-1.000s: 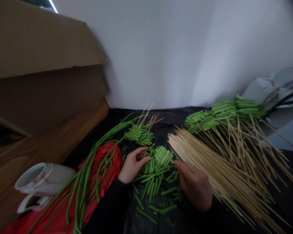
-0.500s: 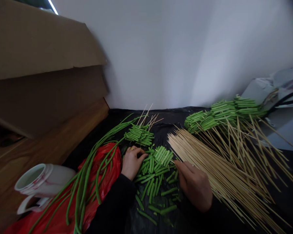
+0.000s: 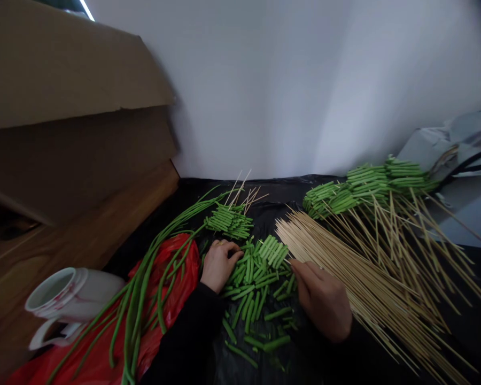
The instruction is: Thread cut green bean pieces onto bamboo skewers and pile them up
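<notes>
My right hand point(image 3: 324, 299) is closed around a bamboo skewer point(image 3: 287, 261), which shows only briefly between the fingertips and the beans. A row of short green bean pieces point(image 3: 273, 251) is threaded side by side on its far end. My left hand point(image 3: 221, 266) has its thumb and forefinger brought together at the left side of a loose heap of cut green beans point(image 3: 248, 294); whatever lies between those fingertips is hidden. Just beyond the left hand lies a small stack of threaded bean skewers point(image 3: 230, 221), their sticks pointing away.
Plain bamboo skewers point(image 3: 344, 262) fan out at right, with a bigger pile of threaded bean skewers point(image 3: 364, 187) behind. Long uncut beans point(image 3: 140, 289) drape over a red plastic bag point(image 3: 180, 283) at left. Nearby are a white mug point(image 3: 88, 294) on its side and a cardboard box point(image 3: 76, 107).
My right hand has shifted slightly to the right, carrying the skewer and its bean pieces along. My left hand stays at nearly the same spot by the cut beans.
</notes>
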A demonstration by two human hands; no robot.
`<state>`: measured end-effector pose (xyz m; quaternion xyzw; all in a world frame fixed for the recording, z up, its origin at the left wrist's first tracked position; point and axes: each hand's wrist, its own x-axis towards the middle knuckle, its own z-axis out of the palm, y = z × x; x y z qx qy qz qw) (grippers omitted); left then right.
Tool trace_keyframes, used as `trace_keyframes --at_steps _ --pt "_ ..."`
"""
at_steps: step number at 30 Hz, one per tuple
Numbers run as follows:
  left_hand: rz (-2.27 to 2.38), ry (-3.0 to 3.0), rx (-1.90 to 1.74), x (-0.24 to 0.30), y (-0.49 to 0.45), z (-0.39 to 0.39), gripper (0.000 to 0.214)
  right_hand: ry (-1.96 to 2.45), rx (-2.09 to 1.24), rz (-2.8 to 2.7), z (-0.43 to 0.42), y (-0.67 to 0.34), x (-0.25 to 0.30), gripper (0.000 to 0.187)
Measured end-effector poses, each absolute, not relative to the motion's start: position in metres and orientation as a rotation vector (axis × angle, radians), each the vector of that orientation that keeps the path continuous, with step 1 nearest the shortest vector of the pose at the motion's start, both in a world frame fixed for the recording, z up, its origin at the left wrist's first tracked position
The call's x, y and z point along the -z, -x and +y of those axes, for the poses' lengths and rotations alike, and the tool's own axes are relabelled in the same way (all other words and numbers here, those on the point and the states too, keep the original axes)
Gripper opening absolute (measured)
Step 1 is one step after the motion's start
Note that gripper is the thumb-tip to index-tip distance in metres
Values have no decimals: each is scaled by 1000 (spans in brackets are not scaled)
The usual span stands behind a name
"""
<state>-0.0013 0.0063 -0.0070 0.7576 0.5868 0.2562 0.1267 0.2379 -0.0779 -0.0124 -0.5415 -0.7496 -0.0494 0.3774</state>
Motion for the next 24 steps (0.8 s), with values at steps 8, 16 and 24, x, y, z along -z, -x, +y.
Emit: trace_keyframes --at_steps 8,16,24 --pt "1549 -1829 -829 -7 24 6 33 1386 157 -1914 -78 -239 11 26" --pt "1519 -1885 -576 -21 28 -6 32 1395 151 -1917 -77 -240 10 23" --pt "1471 -1871 -393 -12 32 -6 25 1383 145 -1916 -77 -240 12 24"
